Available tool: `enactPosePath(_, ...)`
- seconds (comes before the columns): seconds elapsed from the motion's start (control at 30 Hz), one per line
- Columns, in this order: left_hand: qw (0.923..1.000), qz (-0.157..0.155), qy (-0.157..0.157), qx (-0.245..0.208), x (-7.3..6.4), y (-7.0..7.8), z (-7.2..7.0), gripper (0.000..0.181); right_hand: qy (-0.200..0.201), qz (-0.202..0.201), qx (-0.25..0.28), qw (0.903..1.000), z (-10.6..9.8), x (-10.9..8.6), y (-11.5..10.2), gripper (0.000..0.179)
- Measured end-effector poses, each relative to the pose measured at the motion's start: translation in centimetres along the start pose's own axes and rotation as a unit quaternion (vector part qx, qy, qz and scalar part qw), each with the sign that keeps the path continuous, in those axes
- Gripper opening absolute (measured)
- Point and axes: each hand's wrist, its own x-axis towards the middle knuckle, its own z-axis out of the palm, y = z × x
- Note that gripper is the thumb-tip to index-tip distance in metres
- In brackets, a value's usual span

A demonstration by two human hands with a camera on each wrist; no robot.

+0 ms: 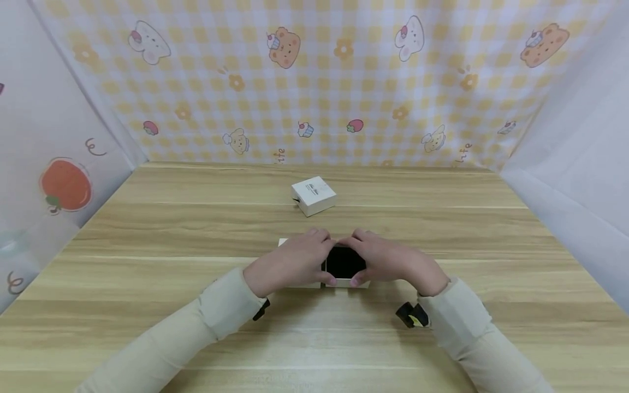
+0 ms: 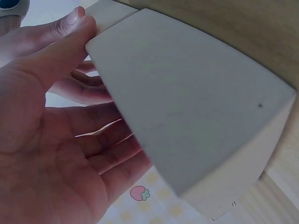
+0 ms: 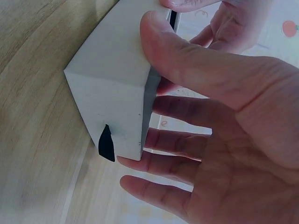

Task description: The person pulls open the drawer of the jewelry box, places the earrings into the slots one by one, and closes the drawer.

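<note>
A white drawer box lies crosswise on the table under both hands, its tray [image 1: 344,283] pulled out toward the right and black inside. My left hand [image 1: 295,259] arches over the outer sleeve [image 2: 182,102], thumb at the near side by the seam with the tray, fingers at the far side. My right hand [image 1: 393,259] grips the tray across its width, with the thumb on the near wall and fingers along the far wall. On the tray's end wall hangs a black ribbon tab [image 3: 107,144]. Much of the sleeve is hidden by the left hand in the head view.
Farther back on the wooden table [image 1: 196,229] sits a second small white box [image 1: 314,195] with dark lettering on top and a dark tab at its left side. A yellow checked curtain [image 1: 314,82] hangs behind the table, with white sheets on both sides.
</note>
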Motion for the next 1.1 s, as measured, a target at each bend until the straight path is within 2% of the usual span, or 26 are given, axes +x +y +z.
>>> enactPosePath(0.47,0.9998,-0.008,-0.013,0.016,0.3,0.3,-0.1,0.064,0.002,0.004,0.026,0.9996,0.1,-0.2,0.5,0.077)
enactPosePath(0.77,0.9995,-0.006,-0.017,0.027,0.3,0.4,-0.3,0.065,-0.008,0.024,0.070,0.9972,0.0,-0.5,0.9,0.079)
enactPosePath(0.93,0.9992,-0.009,-0.017,0.035,0.4,0.4,-0.2,0.061,0.017,0.021,0.101,0.9945,-0.7,-1.1,1.8,0.074)
enactPosePath(1.1,0.9992,-0.009,-0.014,0.036,0.3,0.3,-0.1,0.061,0.062,0.023,0.101,0.9927,-2.1,-2.2,3.1,0.062)
